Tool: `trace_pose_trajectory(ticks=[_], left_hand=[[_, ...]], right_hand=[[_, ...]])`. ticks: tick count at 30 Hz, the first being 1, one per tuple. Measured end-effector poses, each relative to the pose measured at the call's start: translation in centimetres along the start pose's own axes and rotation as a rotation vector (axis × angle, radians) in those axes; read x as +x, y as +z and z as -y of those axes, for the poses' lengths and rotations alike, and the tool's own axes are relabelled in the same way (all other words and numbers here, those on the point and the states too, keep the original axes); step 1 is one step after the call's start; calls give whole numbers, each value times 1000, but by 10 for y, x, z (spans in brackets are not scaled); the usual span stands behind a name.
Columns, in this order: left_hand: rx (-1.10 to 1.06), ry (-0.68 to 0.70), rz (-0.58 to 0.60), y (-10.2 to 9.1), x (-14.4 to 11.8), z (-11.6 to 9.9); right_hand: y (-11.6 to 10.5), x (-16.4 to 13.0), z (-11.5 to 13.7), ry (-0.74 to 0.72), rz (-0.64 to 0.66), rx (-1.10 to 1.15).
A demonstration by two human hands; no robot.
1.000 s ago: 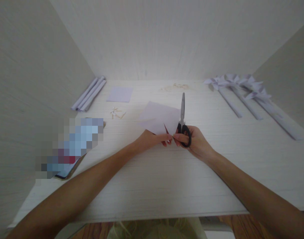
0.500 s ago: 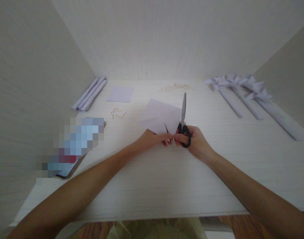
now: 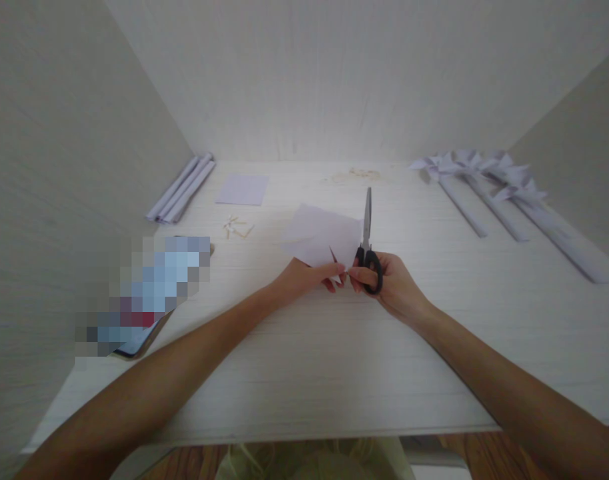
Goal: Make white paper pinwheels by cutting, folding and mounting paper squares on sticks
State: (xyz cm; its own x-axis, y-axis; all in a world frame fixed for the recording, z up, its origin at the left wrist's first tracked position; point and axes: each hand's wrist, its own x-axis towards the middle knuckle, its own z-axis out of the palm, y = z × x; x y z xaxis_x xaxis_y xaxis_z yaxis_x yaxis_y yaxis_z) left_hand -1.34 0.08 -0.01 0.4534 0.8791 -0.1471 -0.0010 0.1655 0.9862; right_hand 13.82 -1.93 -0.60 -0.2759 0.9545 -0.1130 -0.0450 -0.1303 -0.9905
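Observation:
A pale lilac sheet of paper [image 3: 322, 233] is held slightly above the table, with a slit at its near edge. My left hand [image 3: 312, 273] pinches that near edge between thumb and fingers. Black-handled scissors [image 3: 367, 220] hang on my right hand [image 3: 387, 277], the thumb through one loop and the blades pointing away from me. The blades look closed and lie beside the paper's right edge. The fingertips of both hands meet at the paper's near corner; what the right fingertips pinch there is too small to make out.
Rolled paper tubes [image 3: 182, 190] lie at the back left, near a square paper sheet [image 3: 243, 189] and several small sticks [image 3: 237, 227]. A partly blurred phone [image 3: 139, 340] rests at left. Paper pinwheels on sticks [image 3: 484, 193] lie at right. Small pale pieces [image 3: 359, 175] lie at the back.
The far edge of the paper has dipped slightly towards me. Both hands and the scissors stay almost in place.

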Motion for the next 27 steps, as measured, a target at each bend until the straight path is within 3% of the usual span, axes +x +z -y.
trace_pose_trajectory(ticks=[4,7,13,16,20,27], left_hand=[[20,-24,-42,1,1,0],[28,1,-157,-1,4,3],[9,144,-437,-14,12,9],[-50,158,-517,-18,14,9],[-45,139,-568,-18,15,8],[0,152,-567,-16,14,8]], right_hand=[[-2,2,0,15,-30,-73],[-9,3,3,-5,-97,-269],[-26,-4,15,-151,-192,-1209],[-25,-8,20,-161,-152,-1531],[-22,-11,21,-170,-109,-1698],[-18,-13,22,-170,-150,-1785]])
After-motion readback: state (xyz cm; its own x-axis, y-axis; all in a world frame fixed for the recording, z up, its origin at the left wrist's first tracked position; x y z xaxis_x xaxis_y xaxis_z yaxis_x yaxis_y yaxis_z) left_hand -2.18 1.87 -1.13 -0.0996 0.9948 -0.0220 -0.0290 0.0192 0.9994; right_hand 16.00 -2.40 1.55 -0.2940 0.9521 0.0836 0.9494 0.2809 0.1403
